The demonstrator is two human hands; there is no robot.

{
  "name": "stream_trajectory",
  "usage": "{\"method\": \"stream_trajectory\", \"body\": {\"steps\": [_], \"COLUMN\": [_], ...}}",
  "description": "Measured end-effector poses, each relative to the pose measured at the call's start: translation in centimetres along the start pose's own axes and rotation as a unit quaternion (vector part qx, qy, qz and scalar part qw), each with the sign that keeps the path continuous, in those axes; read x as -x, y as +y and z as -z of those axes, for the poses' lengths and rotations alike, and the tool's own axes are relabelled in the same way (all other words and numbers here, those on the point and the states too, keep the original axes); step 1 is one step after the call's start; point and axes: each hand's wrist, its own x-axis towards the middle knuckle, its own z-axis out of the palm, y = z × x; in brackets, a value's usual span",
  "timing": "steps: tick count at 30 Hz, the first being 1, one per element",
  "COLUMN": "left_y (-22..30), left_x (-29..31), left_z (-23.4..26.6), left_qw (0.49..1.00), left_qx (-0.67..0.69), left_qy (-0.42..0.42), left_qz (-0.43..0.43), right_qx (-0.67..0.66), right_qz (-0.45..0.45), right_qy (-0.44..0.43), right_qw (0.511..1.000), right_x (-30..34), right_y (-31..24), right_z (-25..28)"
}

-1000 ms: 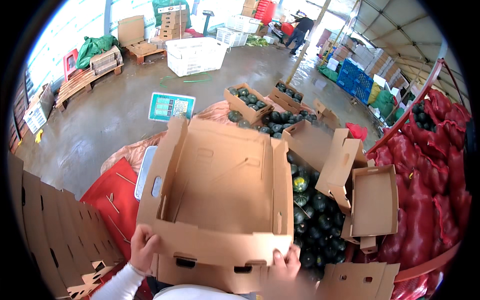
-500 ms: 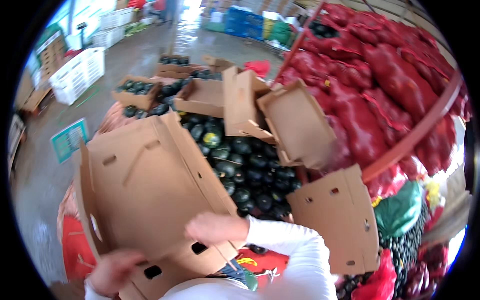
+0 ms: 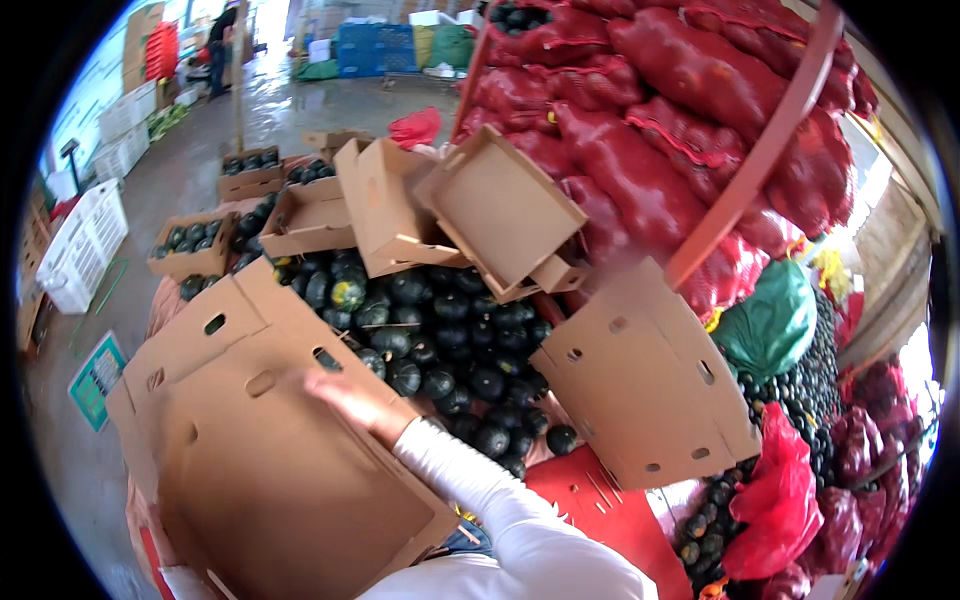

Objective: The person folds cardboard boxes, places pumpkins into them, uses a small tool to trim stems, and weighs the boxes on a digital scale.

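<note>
A large brown cardboard box lies in front of me at the lower left, its inside facing up. Its far flap leans outward and has oval hand holes. My right hand is over the box's right side near the far corner, fingers stretched out and a little blurred. I cannot tell whether it presses on the cardboard. Of my left arm only a bit of white sleeve shows at the bottom left; that hand is out of sight. Dark green squashes are heaped just beyond the box.
Smaller cardboard trays rest on the far side of the heap. A flattened cardboard piece leans at the right. Red mesh sacks are stacked behind a red bar. A white crate stands at the left.
The view has swung right. My right hand has moved from the box's near edge to its far right side. My left hand has dropped out of view. The far flap now leans outward.
</note>
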Motion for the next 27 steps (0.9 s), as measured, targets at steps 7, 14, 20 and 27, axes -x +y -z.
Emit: {"method": "stream_trajectory", "body": {"steps": [7, 14, 20, 27], "left_y": [1.3, 9.4, 4.1, 8.7], "left_x": [2.0, 1.0, -1.7, 2.1], "left_z": [-1.0, -11.3, -18.8, -13.5], "left_qw": [0.999, 0.895, 0.428, 0.849], "left_qx": [-0.031, -0.352, -0.863, -0.44], "left_qy": [-0.005, -0.252, -0.245, 0.012], "left_qz": [0.019, 0.107, -0.112, -0.294], "right_qx": [-0.158, 0.213, 0.721, 0.778], "right_qz": [0.076, -0.159, 0.162, 0.136], "right_qy": [0.168, -0.354, -0.163, 0.117], "right_qw": [0.97, 0.897, 0.654, 0.602], "right_x": [0.5, -1.2, -1.6, 4.2], "right_y": [1.9, -8.8, -5.7, -14.7], "right_z": [-1.3, 3.5, -3.1, 5.1]}}
